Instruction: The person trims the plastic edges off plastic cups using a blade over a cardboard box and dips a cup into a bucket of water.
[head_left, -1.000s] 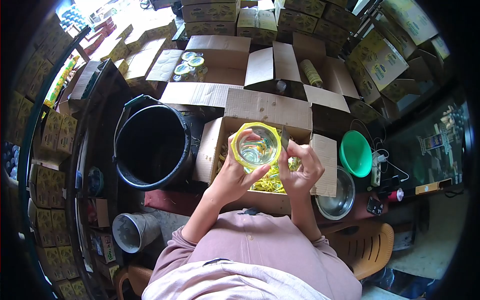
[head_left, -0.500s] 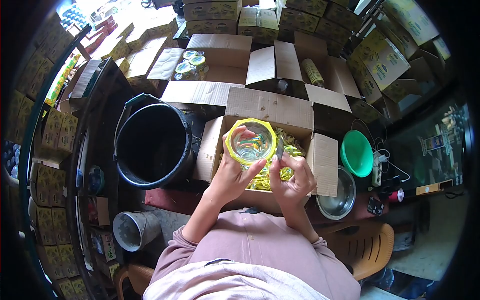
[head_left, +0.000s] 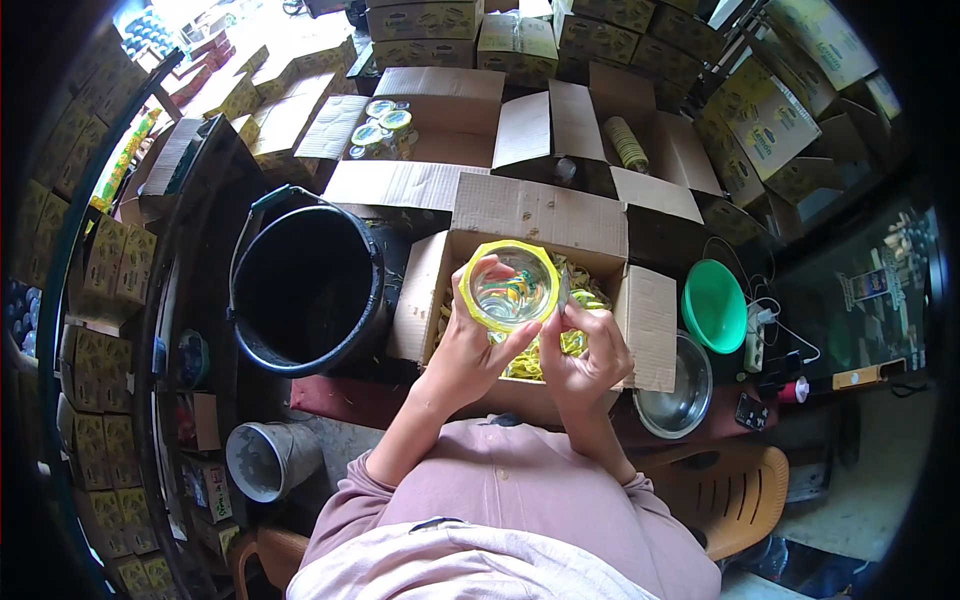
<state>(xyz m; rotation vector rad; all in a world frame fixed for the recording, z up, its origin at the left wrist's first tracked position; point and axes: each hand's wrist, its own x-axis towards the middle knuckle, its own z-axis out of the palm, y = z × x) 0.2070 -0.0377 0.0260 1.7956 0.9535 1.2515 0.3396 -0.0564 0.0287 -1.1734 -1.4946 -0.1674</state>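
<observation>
My left hand (head_left: pixel 465 335) is wrapped round a clear cup (head_left: pixel 508 285) with a yellow many-sided rim, its mouth facing me. Coloured print shows through the cup's wall. At the rim's right side, my right hand (head_left: pixel 585 355) pinches a small thin blade (head_left: pixel 564 287), which is close against the yellow edge; whether it touches cannot be made out. Both hands are above an open cardboard box (head_left: pixel 540 210) that holds a heap of yellow strips (head_left: pixel 545 362). Part of the heap is hidden by the hands and cup.
Left of the box stands a large black bucket (head_left: pixel 375 300). A green bowl (head_left: pixel 714 306) and a metal bowl (head_left: pixel 675 400) are on the right. Behind, one open box (head_left: pixel 440 85) contains several lidded cups (head_left: pixel 380 128); another holds a stack of cups (head_left: pixel 626 145).
The cup has shifted slightly right in my left hand, and its print appears turned. My right hand stays nearly in place, with the blade at a slightly different angle.
</observation>
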